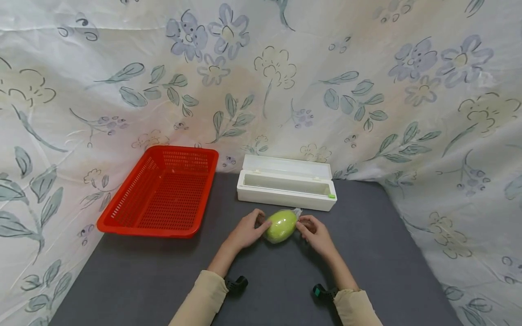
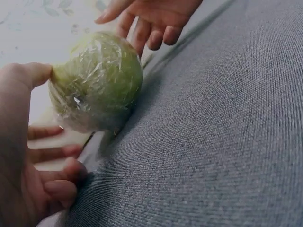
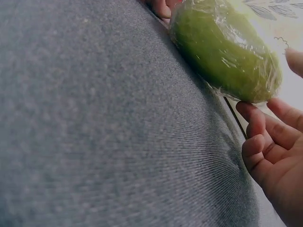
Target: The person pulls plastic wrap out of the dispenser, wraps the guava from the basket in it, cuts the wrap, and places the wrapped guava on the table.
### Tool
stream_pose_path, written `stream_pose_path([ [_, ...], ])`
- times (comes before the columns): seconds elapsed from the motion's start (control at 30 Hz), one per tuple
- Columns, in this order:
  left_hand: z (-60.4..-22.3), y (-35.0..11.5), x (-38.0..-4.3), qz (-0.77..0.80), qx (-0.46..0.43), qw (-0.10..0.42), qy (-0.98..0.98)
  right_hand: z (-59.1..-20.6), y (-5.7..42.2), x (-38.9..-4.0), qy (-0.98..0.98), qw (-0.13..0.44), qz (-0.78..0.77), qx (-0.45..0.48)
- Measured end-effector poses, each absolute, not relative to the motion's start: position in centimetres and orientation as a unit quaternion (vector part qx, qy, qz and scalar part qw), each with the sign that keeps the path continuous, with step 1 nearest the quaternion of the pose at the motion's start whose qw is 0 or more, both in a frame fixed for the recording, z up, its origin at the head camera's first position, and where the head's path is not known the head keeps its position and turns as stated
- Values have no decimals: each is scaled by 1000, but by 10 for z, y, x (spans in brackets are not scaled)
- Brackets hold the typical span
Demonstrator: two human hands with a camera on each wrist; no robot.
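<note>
A green oval fruit [image 1: 281,226] wrapped in clear plastic film lies on the dark grey table between both hands. My left hand [image 1: 249,229] holds its left end, the thumb on the film and the fingers bent at the far side. A loose twist of film [image 1: 297,211] sticks up at the fruit's right end. Beside that end is my right hand [image 1: 317,234]; in the right wrist view its fingertips [image 3: 246,108] touch the wrapped end, while the thumb stands apart. Wrinkled, shiny film covers the fruit [image 2: 97,82] in the left wrist view.
Just behind the fruit stands a long white box [image 1: 285,195] with its lid raised and a small green slider [image 1: 332,196] at the right. A red slotted basket [image 1: 189,233] sits at the left. Flowered cloth [image 1: 285,90] hangs behind the table [image 1: 277,290].
</note>
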State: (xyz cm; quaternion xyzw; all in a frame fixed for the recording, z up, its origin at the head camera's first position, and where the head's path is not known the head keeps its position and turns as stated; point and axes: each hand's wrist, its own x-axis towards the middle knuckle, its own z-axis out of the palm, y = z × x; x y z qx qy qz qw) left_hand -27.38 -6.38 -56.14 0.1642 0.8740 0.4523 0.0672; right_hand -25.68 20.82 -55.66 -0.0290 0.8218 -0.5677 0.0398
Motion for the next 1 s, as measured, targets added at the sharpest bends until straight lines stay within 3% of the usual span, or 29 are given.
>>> stream_pose_path([
  [0.3,-559,-69,-277,453,277,90,843,-561,205,-247,842,45,-517,-145],
  [0.5,-555,-75,-277,453,311,90,830,-561,197,-246,870,23,-471,-142],
  [0.77,-559,-75,-279,452,283,77,843,-561,192,-247,878,1,-447,-172],
  [1.0,-564,-75,-278,461,242,67,851,-561,189,-249,874,20,-448,-187],
])
